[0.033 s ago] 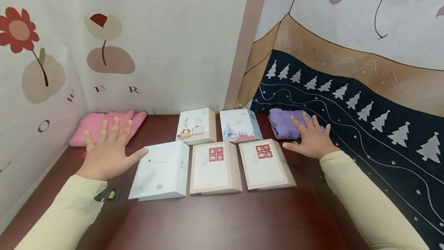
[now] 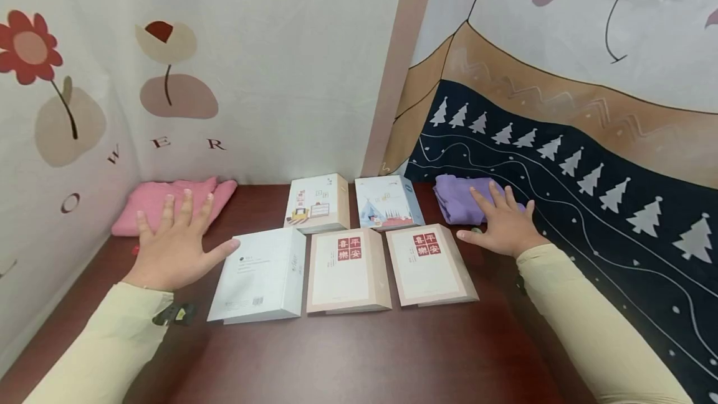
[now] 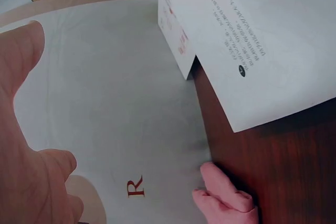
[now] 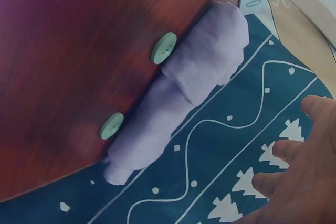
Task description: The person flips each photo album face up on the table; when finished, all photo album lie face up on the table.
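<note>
Fingers [image 2: 185, 214] outspread and empty, the left hand [image 2: 171, 254] partly hides far-left pink cloth [image 2: 153, 201], the right hand [image 2: 507, 226] far-right purple cloth [image 2: 453, 201].

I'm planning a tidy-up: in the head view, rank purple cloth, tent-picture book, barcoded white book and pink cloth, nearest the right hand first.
1. Purple cloth: just beyond the right hand.
2. Tent-picture book: back row, right.
3. Barcoded white book: front row, left.
4. Pink cloth: far left.
</note>
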The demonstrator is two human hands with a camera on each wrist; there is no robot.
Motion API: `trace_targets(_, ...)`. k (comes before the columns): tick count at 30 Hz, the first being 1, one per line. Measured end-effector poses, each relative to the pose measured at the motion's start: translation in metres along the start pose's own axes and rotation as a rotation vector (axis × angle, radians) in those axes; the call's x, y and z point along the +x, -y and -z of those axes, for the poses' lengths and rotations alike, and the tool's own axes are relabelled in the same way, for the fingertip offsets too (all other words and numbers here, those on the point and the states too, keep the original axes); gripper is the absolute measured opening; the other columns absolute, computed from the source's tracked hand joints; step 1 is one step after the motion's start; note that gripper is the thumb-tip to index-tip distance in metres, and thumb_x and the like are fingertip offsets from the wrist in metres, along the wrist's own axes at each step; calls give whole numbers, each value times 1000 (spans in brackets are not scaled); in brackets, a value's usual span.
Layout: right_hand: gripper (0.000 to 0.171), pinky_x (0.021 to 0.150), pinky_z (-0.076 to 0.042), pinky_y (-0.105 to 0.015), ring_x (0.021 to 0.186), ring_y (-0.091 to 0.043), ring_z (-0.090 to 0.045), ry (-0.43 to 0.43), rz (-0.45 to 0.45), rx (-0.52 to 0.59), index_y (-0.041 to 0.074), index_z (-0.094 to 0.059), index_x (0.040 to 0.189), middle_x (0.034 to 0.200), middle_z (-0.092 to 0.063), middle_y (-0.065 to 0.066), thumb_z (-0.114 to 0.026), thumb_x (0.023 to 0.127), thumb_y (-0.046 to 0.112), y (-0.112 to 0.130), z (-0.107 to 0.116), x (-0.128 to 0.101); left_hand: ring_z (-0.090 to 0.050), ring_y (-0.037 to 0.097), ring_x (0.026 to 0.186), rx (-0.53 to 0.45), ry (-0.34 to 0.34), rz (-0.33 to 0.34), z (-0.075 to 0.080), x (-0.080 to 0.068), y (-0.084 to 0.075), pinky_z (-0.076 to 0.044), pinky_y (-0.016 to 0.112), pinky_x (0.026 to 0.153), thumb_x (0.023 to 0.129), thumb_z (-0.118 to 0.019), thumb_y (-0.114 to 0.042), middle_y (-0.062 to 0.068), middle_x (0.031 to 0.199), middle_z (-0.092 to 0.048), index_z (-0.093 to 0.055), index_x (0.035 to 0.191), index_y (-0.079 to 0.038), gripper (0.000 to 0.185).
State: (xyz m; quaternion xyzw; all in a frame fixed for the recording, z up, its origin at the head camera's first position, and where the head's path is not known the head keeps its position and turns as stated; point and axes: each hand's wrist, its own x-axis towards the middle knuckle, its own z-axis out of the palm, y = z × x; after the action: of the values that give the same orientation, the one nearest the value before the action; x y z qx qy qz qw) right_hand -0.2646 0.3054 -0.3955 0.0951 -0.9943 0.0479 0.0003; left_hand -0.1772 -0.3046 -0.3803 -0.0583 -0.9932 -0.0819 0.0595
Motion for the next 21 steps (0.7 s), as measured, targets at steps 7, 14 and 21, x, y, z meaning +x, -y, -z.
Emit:
trace_targets(7,112,109,6,-89,156,-61,3,1,-1,16,18,-20,170,174,-4,-29,-62,86,79,1,-4,0,13,62,153,-8,13,-2,-3,-2,0,21,84,108,97,-49,-76,35,170,8,-6,170,-9,108)
trace_targets(14,112,111,0,-89,156,-61,-1,2,-20,34,19,-20,170,174,-5,-28,-60,86,82,4,-6,1,5,63,155,-36,-25,-37,-8,2,-4,11,87,111,95,-57,-73,29,174,2,-3,171,-19,108)
trace_targets(21,109,115,-15,-85,158,-55,-12,-15,10,141,19,-20,170,174,-12,-28,-67,88,73,18,-4,7,-3,59,157,-132,-48,-112,-15,13,-19,-2,83,117,96,-68,-56,32,173,-4,-18,168,-1,103)
